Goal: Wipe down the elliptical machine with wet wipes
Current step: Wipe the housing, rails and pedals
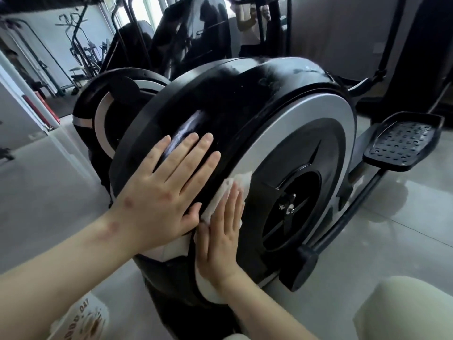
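You are wiping the elliptical machine (264,89), whose round flywheel end is filling the centre of the frame. It has a glossy black shroud (220,106) over the top and a silver ring (326,119) running round the side that faces right. The ribbed pedal (402,141) is hanging on its bar at the right edge of the frame, above the pale floor (367,278).

Your left hand (157,192) is lying flat on the shroud at centre left, fingers straight and spread, holding nothing; it looks to be bracing you. Your right hand (220,241), just below and beside it, is pressing flat with straight fingers close together. It is pinning the white wet wipe (239,181) against the lower edge of the side panel. The wipe is showing past your fingertips and under your wrist.

So you are in the middle of the wiping, on the side rim. Next, I judge, you should be sliding the wipe along the ring toward the crank hub (290,207) with even pressure, taking care round its bolt. The pedal looks untouched.
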